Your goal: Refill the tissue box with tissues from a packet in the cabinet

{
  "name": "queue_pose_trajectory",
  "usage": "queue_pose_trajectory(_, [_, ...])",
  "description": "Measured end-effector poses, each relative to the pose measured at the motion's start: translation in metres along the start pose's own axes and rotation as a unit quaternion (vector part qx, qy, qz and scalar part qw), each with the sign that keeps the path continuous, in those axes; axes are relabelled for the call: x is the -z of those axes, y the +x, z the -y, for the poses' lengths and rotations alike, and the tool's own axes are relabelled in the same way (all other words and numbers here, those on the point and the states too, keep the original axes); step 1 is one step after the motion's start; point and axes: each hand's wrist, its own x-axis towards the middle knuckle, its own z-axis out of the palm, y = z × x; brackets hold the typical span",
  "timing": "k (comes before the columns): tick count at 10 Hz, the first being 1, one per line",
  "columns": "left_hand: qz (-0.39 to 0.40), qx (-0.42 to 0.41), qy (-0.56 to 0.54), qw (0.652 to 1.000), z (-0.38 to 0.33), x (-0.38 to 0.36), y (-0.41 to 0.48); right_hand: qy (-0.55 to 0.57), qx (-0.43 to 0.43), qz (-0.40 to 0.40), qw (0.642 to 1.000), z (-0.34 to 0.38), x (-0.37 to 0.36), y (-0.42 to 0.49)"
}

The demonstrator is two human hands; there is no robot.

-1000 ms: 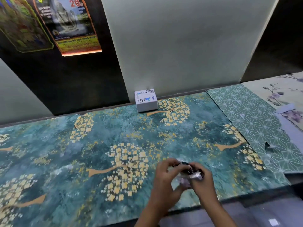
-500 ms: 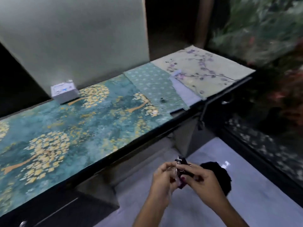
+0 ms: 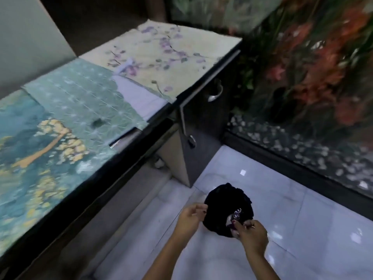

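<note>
Low in the head view, my two hands hover over a round black bin (image 3: 226, 199) on the floor. My right hand (image 3: 252, 235) pinches a crumpled shiny wrapper (image 3: 235, 214) with dark and purple print, just above the bin's opening. By the bin's left rim, my left hand (image 3: 191, 217) has loosely curled fingers with nothing visible in them. Under the counter's right end is a dark cabinet (image 3: 201, 126) with metal handles (image 3: 215, 93). No tissue box is in view.
A long counter (image 3: 60, 122) covered with patterned sheets runs along the left. A glass panel with a pebble strip and plants behind it (image 3: 302, 81) borders the right. Glossy white floor tiles (image 3: 292, 209) surround the bin.
The view has swung right and down, from the counter to the floor. My hands, which were together on the wrapper, have parted; only my right hand holds it, over the black bin.
</note>
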Motion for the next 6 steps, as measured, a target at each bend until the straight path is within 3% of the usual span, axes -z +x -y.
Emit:
queue_pose_trajectory(2, [-0.009,-0.009,0.044,0.999,0.087,-0.006,0.126,-0.092,0.100,-0.034,0.990,-0.099,-0.094,0.142])
queue_pose_trajectory(3, [-0.033,-0.047,0.065,0.996,0.140,0.002,0.158,-0.218,0.096,0.029,0.971,-0.164,-0.140,0.211])
queue_pose_trajectory(4, [-0.055,-0.054,0.063,0.995,0.163,0.010,0.168,-0.249,0.050,0.110,0.961,-0.181,-0.152,0.233])
queue_pose_trajectory(5, [-0.068,-0.069,0.093,0.991,0.169,0.017,0.144,-0.215,0.091,0.114,0.966,-0.164,-0.140,0.208])
queue_pose_trajectory(6, [-0.073,-0.080,0.105,0.989,0.156,0.024,0.107,-0.102,0.097,0.095,0.985,-0.138,-0.117,0.163])
